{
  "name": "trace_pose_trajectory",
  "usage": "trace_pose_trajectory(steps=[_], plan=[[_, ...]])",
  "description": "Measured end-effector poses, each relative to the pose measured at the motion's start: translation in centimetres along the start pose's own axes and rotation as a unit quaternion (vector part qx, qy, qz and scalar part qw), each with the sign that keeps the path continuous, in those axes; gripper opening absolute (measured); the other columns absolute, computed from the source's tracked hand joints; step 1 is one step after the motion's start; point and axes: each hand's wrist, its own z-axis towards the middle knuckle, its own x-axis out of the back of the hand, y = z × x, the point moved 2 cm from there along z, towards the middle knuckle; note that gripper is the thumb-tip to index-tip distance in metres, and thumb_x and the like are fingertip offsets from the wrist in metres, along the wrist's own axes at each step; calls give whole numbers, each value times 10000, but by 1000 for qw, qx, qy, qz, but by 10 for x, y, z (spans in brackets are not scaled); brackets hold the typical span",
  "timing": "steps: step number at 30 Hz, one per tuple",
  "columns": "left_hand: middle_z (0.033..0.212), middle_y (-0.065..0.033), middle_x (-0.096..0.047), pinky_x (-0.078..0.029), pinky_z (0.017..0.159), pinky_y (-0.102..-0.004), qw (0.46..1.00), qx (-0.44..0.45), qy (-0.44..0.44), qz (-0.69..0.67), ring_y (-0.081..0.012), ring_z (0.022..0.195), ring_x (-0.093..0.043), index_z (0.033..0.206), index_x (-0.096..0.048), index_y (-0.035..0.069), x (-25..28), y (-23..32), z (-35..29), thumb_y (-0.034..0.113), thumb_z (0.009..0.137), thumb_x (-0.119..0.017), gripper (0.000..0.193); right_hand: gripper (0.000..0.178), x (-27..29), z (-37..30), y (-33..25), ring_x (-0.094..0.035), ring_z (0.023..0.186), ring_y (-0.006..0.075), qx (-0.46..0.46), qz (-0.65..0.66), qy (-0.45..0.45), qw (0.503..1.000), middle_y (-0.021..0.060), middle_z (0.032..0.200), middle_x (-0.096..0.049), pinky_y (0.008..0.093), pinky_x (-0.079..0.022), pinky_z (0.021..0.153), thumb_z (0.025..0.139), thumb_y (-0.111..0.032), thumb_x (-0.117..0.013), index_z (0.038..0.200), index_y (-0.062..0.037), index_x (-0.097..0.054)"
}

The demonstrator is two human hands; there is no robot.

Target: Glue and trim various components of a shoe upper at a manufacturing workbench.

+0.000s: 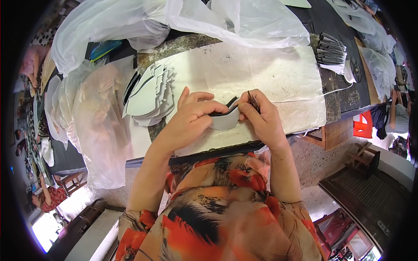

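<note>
My left hand (196, 114) is closed at the left end of a curved white cut piece (225, 122) with a black padded edge, thumb and index finger pinching it. Its other fingers are raised and bent. At the piece's right end, my right hand (262, 116) pinches the edge between thumb and fingertip. A small dark metal tool (253, 102), perhaps thread snips, is also tucked in the right hand's fingers. The piece bows just above a pale cloth (278, 78) on the table. To the left lies a loose stack of similar white pieces (148, 96), several with black edges.
Clear plastic bags (100, 117) lie left of the stack, and more plastic (244, 21) covers the far side. A bundle of black-edged pieces (331, 51) stands at the far right. A white cord (337, 90) trails nearby. A red plastic stool (363, 125) and other people are farther off.
</note>
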Motion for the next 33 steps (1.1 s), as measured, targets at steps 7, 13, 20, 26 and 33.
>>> trace_pose_trajectory(steps=[7,13,20,26,33], plan=[[1110,-96,-701,-12,1272,-550,997,-16,-39,64,-302,1463,-412,1137,-718,98,2,3,-5,64,831,-471,394,57,31,-34,-9,-484,655,48,124,238,152,951,78,903,-684,174,-408,563,1041,-19,-493,1047,-73,-512],[1039,-112,-633,-440,947,-346,983,-43,160,76,-283,1109,-556,1170,-702,38,25,37,-18,80,881,-545,331,74,31,-38,-28,-547,731,61,-22,-14,54,998,-12,822,-597,225,-464,668,1009,-83,-629,1045,-23,-604],[796,-9,-608,-453,684,-271,988,145,-36,-49,-106,705,-518,1097,-715,30,-4,42,-3,255,891,-791,314,134,-2,-21,-38,-631,781,154,-51,-70,-67,994,63,861,-660,290,-507,735,997,-118,-648,1099,-32,-638],[720,79,-603,-365,565,-216,946,210,-26,-246,-1,664,-509,1000,-708,20,3,7,-9,188,899,-791,213,243,12,-20,-38,-613,1170,255,172,-164,-135,962,114,1269,-627,368,-538,886,972,-142,-641,1207,-120,-698],[832,49,-655,-441,634,-187,890,212,-22,-403,-10,715,-561,1089,-689,20,-2,1,-20,136,943,-753,197,280,1,-22,-64,-620,1154,318,134,-464,-97,871,102,1344,-599,408,-539,905,891,-122,-679,1170,-120,-698]])
